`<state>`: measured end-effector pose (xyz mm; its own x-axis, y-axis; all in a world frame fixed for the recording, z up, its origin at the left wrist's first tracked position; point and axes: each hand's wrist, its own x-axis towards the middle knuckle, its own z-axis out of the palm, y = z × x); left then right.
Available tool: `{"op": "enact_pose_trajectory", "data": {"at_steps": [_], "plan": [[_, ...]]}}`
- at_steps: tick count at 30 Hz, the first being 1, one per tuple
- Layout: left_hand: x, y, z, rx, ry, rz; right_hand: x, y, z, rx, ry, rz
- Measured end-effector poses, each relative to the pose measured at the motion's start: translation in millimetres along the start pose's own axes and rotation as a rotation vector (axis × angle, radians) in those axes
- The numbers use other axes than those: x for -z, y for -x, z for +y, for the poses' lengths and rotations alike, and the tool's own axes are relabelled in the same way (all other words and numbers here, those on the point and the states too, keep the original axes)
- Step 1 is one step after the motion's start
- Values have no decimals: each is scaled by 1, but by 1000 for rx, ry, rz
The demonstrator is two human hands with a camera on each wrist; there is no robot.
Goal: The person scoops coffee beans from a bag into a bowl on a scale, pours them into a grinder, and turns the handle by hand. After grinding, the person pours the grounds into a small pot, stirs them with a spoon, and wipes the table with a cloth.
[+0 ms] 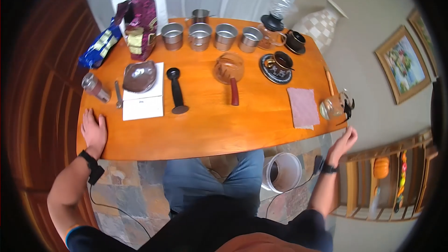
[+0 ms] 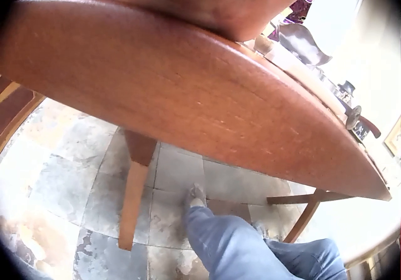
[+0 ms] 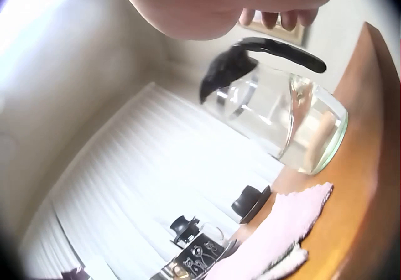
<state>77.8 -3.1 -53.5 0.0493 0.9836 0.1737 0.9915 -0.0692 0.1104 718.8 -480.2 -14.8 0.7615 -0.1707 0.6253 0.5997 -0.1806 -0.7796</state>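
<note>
At the table's left front corner, my left hand (image 1: pixel 94 133) rests palm down with fingers extended, beside a can (image 1: pixel 95 87); in the left wrist view the palm side of the hand (image 2: pixel 207 1) lies along the table edge. My right hand (image 1: pixel 343 145) is just off the right front corner, next to a glass carafe (image 1: pixel 330 108). The right wrist view shows loosely bent fingers (image 3: pixel 269 20) above the black handle (image 3: pixel 285 49), with a gap between. Clear liquid stands in the carafe. A pink cloth (image 1: pixel 303 107) lies left of it.
Mid-table are a red-handled pot (image 1: pixel 228 69), a black tamper-like tool (image 1: pixel 176 91) and a brown dish (image 1: pixel 139 75) on a white scale (image 1: pixel 143 108). Metal cups (image 1: pixel 199 37), a coffee dripper (image 1: pixel 273 21) and bags (image 1: pixel 142 23) line the back. Below stands a bin (image 1: pixel 293 172).
</note>
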Motion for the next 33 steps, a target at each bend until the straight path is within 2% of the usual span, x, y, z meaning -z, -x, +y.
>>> {"op": "enact_pose_trajectory", "data": {"at_steps": [1,3,5,8,9,10,12,13,15,16,18,21,23,25,26,29,30,32,33], "plan": [[1,-1,-1,31,3,-10,-1,27,-30,-7,-65,-46],[-3,-2,-3,-21,14,14,-2,79,-73,-174,-255,-310],[-8,-3,-6,-7,25,17,-21,131,-107,-438,-501,-458],[-11,-3,-7,-14,30,29,-58,192,-156,-793,-723,-724],[-8,-4,-6,-23,29,32,-71,203,-169,-894,-787,-790],[-7,-4,-5,-27,28,39,-83,208,-172,-907,-796,-793],[-2,-1,-5,-54,60,36,-107,215,-180,-1156,-918,-975],[0,0,-5,-85,108,26,-118,215,-183,-1161,-921,-977],[3,2,-6,-88,129,43,-140,210,-186,-1330,-952,-1111],[5,3,-6,-86,161,40,-151,208,-186,-1316,-953,-1106],[5,4,-1,-97,213,44,-172,202,-179,-1467,-981,-1081],[7,4,-3,-92,263,87,-190,200,-173,-1509,-1140,-1088],[6,4,-6,-86,331,70,-198,203,-172,-1496,-1118,-1046],[2,3,-9,-108,328,120,-206,203,-159,-1565,-1142,-1126],[3,3,-10,-117,384,130,-208,203,-166,-1548,-1071,-1106],[-2,0,-15,-183,569,195,-214,209,-157,-1497,-1083,-1171],[-15,-6,-22,-207,651,250,-212,211,-156,-1506,-1131,-1134],[-8,-4,-21,-117,833,145,-204,215,-157,-1469,-1127,-1183],[1,0,-16,-62,927,83,-197,216,-159,-1470,-1170,-1140]]}}
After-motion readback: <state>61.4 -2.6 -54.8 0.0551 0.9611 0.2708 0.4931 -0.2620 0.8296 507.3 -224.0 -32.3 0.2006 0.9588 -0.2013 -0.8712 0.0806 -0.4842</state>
